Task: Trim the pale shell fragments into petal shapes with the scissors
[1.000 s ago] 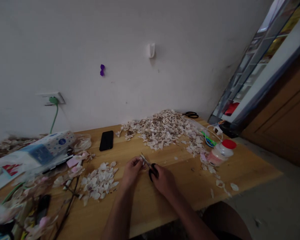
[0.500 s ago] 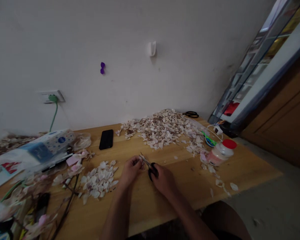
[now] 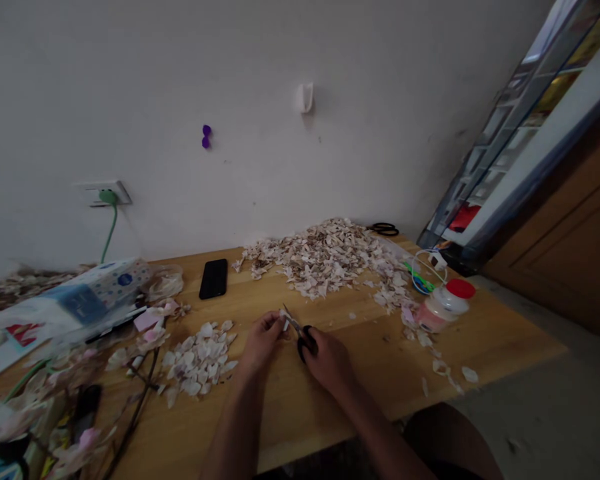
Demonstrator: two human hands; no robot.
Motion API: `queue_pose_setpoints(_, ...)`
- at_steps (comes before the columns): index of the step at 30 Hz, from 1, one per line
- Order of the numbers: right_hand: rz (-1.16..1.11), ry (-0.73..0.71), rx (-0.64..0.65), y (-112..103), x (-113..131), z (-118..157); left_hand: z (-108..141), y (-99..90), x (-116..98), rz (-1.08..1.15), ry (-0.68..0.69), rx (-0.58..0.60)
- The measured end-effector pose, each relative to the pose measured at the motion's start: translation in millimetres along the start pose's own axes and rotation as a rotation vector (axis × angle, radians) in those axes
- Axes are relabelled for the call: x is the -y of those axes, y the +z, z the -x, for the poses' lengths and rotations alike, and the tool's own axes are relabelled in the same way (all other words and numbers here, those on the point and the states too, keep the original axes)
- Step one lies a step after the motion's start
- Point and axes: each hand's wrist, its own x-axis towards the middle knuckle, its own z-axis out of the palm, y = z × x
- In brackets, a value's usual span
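Since the earlier frames very little has shifted: both hands stay at the middle of the table, and the scissors have tipped only slightly, their blades now pointing a touch more toward the left hand.

At the far left of the wooden table (image 3: 505,340) lies a blurred clutter of pink artificial flowers (image 3: 150,333) and dark stems, with a tissue pack (image 3: 107,283) printed in blue dots behind them. A green cable (image 3: 109,230) runs up the wall to a socket (image 3: 103,193). Nearer the middle, a small heap of pale petal pieces (image 3: 200,360) sits just beside the left hand, and a black phone (image 3: 213,279) lies flat behind it, toward the wall.

The left hand (image 3: 263,340) rests on the table with its fingers pinched together on a small pale scrap (image 3: 283,323), held right at the scissor blades. The small scissors (image 3: 299,331) have black handles and thin metal blades; the blades seem slightly parted about the scrap, though they are too small to tell for sure. The right hand (image 3: 327,360) has its fingers closed through and around the black handles.

Behind the hands, a large pile of pale and brown cuttings (image 3: 330,257) spreads toward the wall, with a second pair of black scissors (image 3: 384,229) at its far edge. To the right stand a red-capped jar (image 3: 443,305) and a coiled white cable (image 3: 427,267), with stray cuttings scattered near the table's front edge.
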Motion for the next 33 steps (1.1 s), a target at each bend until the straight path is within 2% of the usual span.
queue_pose_setpoints(12,0.014,0.007,0.015,-0.3,0.0,0.0,-1.3,-6.1,-1.1,-0.208,0.131,0.017)
queue_pose_setpoints(15,0.001,0.001,0.010,-0.8,0.4,0.1,0.6,-3.3,-4.9,-0.197,0.117,0.014)
queue_pose_setpoints(19,0.003,0.011,0.005,-0.3,-0.1,0.0,2.4,1.9,-5.4,-0.060,0.029,0.055)
queue_pose_setpoints(22,0.009,0.014,0.014,-0.1,-0.1,0.0,2.7,3.6,-4.0,0.007,-0.011,0.035)
queue_pose_setpoints(33,0.021,-0.007,0.013,0.8,-1.5,0.8,-1.5,-4.6,0.4,-0.192,0.100,0.027)
